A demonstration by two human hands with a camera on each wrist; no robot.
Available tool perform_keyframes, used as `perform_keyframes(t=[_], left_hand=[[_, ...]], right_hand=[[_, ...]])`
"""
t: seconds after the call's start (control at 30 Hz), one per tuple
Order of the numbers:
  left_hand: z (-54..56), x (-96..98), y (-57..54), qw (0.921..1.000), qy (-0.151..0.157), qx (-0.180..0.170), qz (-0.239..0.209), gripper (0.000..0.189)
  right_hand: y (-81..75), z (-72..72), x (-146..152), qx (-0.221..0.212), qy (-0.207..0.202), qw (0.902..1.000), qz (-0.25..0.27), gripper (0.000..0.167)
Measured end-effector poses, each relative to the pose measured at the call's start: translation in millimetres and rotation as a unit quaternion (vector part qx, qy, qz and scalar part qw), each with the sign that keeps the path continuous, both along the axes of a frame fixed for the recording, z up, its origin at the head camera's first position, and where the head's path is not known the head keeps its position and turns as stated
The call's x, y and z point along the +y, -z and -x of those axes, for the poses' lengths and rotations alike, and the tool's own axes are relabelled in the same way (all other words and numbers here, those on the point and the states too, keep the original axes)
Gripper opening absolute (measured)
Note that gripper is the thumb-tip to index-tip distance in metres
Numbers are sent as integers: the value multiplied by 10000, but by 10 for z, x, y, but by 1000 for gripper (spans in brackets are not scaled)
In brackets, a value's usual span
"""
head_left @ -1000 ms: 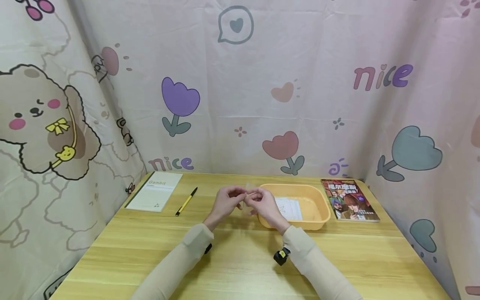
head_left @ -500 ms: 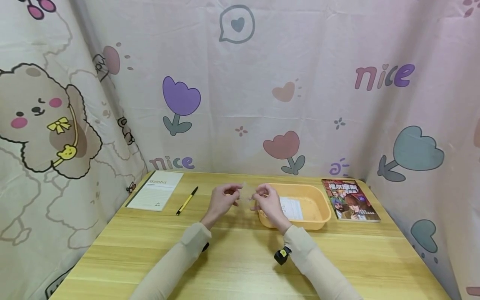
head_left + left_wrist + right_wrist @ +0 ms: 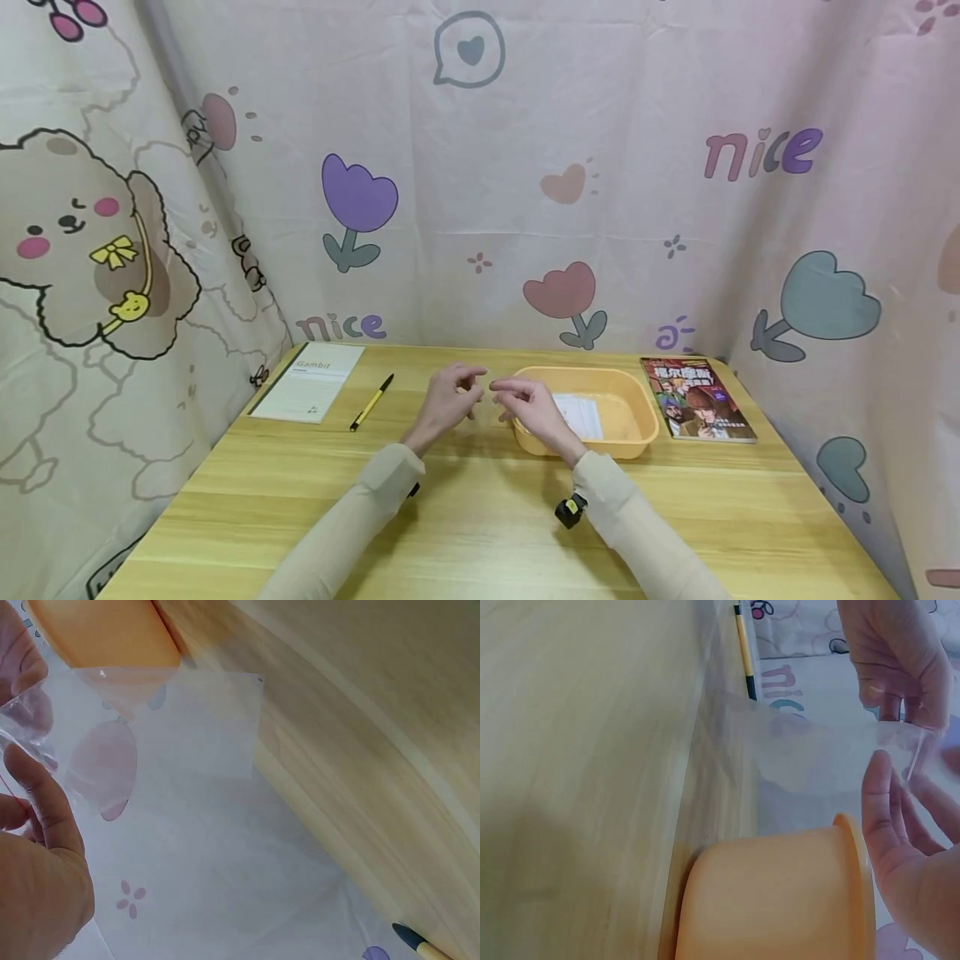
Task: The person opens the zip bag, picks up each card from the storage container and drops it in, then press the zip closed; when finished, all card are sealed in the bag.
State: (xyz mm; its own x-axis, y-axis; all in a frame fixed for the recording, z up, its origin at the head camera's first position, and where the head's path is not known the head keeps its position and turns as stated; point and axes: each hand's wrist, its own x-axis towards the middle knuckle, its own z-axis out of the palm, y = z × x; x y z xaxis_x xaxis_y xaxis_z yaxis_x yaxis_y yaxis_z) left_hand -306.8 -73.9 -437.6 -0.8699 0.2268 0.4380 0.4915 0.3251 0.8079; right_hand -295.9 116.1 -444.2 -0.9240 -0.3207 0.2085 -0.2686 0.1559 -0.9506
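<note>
A clear plastic bag (image 3: pixel 191 724) with a thin red line along its top edge hangs between my two hands, barely visible in the head view. My left hand (image 3: pixel 447 402) pinches this edge between thumb and fingers; the red line runs past its fingertips in the left wrist view. Facing it, my right hand (image 3: pixel 531 410) holds the other side of the bag's top, fingers bent around the edge in the right wrist view. Both hands are raised over the table, just left of an orange basket (image 3: pixel 637 421). White printed papers (image 3: pixel 579 415) lie inside the basket.
On the wooden table (image 3: pixel 480 533), a notepad (image 3: pixel 307 383) lies at the back left beside a yellow and black pen (image 3: pixel 371 403). A comic-style book (image 3: pixel 697 400) lies right of the basket. A patterned curtain (image 3: pixel 450 208) hangs behind.
My fingertips were together a second ago. The hands have since moved apart, then slightly closer again, with the clear bag still between them.
</note>
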Motion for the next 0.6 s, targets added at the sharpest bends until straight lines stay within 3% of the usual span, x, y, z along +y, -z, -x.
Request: perform_keyframes(t=[0.13,0.37,0.47,0.6], left_hand=[[-6,11,-12,10000,23,-26,-10,35],[-11,-32,-18,10000,-62,-53,-17,34],[-6,-62,-28,9997,-126,84,205,29],[25,-117,-54,9956,-444,444,699,18]], right_hand=[[0,-18,33,417,-7,9970,-652,37],[-11,-6,61,1056,161,9887,-1049,18],[-15,22,65,1190,178,9864,-1117,14],[-45,85,90,1384,17,9826,-1235,8]])
